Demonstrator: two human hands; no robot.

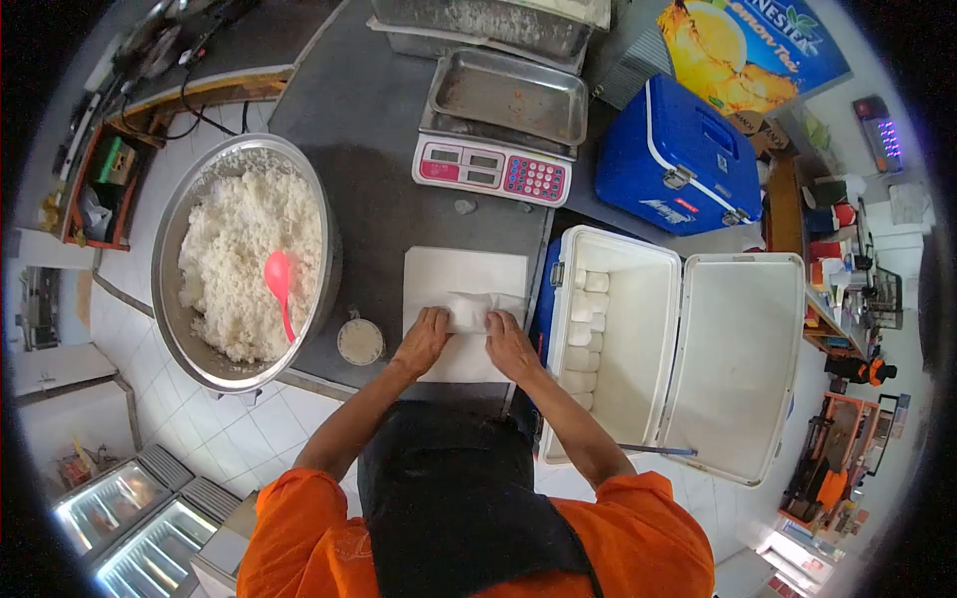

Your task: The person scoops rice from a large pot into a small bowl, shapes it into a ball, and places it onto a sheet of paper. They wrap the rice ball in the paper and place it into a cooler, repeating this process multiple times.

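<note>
A white paper packet (469,312), partly folded, lies on a stack of white paper sheets (466,267) on the dark counter. My left hand (425,341) grips the packet's left end with bent fingers. At the other end, my right hand (507,344) pinches the paper near its front corner. What the packet contains is hidden. To the left stands a large metal pot (327,214) of cooked rice (234,234), with a pink rice paddle (280,289) resting on the rice. Between pot and paper sits a cup (360,341) filled with rice.
An open cooler (638,299) on the right holds several wrapped white packets (581,334) along its left side. Its lid (736,364) is swung out rightward. Behind the paper stand a pink-and-white scale (491,171) with a metal tray (511,92) and a closed blue cooler (681,149).
</note>
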